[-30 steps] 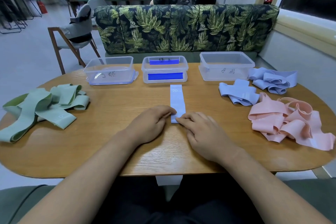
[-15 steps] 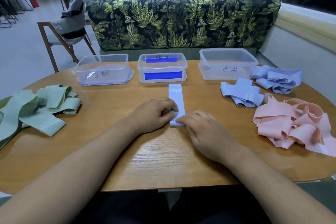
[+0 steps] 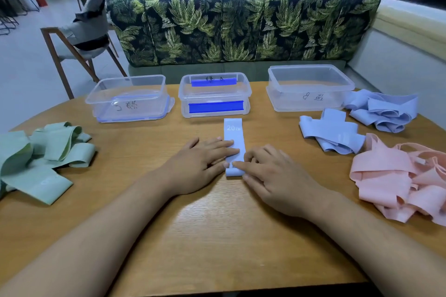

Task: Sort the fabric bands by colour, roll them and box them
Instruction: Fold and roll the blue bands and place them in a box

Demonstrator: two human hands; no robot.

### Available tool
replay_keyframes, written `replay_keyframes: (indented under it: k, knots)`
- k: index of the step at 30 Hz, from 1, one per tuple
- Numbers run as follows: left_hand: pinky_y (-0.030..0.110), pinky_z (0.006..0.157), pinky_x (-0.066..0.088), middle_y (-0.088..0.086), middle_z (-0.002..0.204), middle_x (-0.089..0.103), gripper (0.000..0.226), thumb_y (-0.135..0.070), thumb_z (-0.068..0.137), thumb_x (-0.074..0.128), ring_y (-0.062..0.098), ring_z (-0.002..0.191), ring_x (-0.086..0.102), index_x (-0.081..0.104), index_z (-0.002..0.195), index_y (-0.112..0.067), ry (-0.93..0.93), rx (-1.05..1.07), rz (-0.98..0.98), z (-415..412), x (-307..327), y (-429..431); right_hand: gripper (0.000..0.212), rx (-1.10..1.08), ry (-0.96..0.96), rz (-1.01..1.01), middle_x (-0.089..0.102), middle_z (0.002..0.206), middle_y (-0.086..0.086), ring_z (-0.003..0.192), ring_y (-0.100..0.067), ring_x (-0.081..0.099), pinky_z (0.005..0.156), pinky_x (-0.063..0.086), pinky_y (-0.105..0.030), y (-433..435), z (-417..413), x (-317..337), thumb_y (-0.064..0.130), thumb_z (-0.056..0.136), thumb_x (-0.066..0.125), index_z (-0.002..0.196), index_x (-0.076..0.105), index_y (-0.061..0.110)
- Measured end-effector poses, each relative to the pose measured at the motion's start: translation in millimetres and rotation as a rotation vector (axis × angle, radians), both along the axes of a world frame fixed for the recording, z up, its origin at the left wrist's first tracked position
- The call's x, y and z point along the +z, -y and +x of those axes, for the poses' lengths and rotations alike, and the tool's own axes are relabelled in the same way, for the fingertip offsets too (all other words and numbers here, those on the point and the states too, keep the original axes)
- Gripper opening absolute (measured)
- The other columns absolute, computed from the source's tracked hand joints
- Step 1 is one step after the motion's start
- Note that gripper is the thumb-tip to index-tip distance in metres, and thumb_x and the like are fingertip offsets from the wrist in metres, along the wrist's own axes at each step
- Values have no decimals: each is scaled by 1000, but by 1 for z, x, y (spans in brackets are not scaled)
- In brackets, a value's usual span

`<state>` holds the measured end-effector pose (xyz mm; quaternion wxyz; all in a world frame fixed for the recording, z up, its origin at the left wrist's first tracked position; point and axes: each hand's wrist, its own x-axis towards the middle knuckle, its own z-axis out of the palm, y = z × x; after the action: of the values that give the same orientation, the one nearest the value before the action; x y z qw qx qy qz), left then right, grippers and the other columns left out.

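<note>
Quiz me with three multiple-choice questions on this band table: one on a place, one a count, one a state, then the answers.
1. Where is the pink band pile? A. left edge B. inside a box C. right side, nearer than the blue band piles
2. How many clear boxes stand at the back? A. two B. three C. four
3. The blue band under the left hand and right hand is: A. mostly flat, near end curled B. fully rolled C. boxed
Answers: C, it lies at the right front; B, three stand in a row; A, the left hand presses it flat, the right hand pinches the curled end.
</note>
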<state>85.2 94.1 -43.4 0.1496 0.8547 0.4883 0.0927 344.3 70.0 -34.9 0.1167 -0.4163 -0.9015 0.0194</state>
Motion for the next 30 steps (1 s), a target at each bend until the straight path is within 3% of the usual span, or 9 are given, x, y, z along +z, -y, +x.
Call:
replay_keyframes:
  k: [4,7,9,13,17,19,24,26,30]
  knots:
    - [44,128,20,-25,163,38,40,-36,114,40,-6,154,22,50,152,-39,134,-51,128,-2,6,6,57,33,81,-15,45,142,15,129,-12,41,106,39,-39,-11,2,4,70,103,34,150,49,41]
    - [38,107,43,-8,129,64,22,-17,100,67,11,125,57,68,122,-20,263,-188,332,0,11,13,74,36,125,-26,38,153,15,140,-12,34,114,32,-38,-15,2,4,82,97,27,158,38,41]
    - [35,97,47,-7,114,67,15,-13,95,74,14,109,61,70,108,-16,254,-244,378,4,10,12,79,31,129,-53,33,157,16,146,-13,28,118,27,-38,-18,1,4,86,95,25,159,34,42]
    - [36,93,48,-6,108,67,11,-15,93,76,18,104,61,71,103,-15,268,-229,365,6,8,3,70,17,2,-83,34,158,17,148,-12,27,120,27,-37,-22,4,-4,76,100,32,158,39,38]
    - [38,96,48,-8,113,67,16,-17,92,77,17,109,61,73,107,-18,293,-214,303,4,8,0,31,-12,-391,-125,52,134,20,129,-7,47,108,36,-20,-26,14,1,25,98,65,128,65,32]
    - [37,96,49,-8,112,68,16,-17,91,77,16,109,61,74,107,-18,305,-205,276,4,10,-2,27,17,-436,-176,58,117,22,119,-7,53,100,39,-18,-32,16,7,10,93,67,109,67,32]
    - [37,94,49,-8,108,68,14,-20,90,79,15,107,61,76,103,-19,279,-217,239,3,18,-13,17,89,-362,-311,65,92,18,98,-8,58,81,42,-18,-48,8,16,15,87,70,91,69,32]
    - [36,93,50,-9,107,67,11,-22,92,78,14,106,61,77,103,-21,281,-223,223,2,19,-20,8,96,-328,-322,65,88,18,96,-8,58,79,44,-21,-57,7,19,28,88,76,89,69,32]
    - [34,90,50,-8,103,66,6,-23,97,73,13,105,58,79,98,-20,253,-250,184,-3,21,-36,18,111,-285,-253,61,84,21,94,-5,56,79,43,-17,-72,8,16,42,82,82,89,70,32]
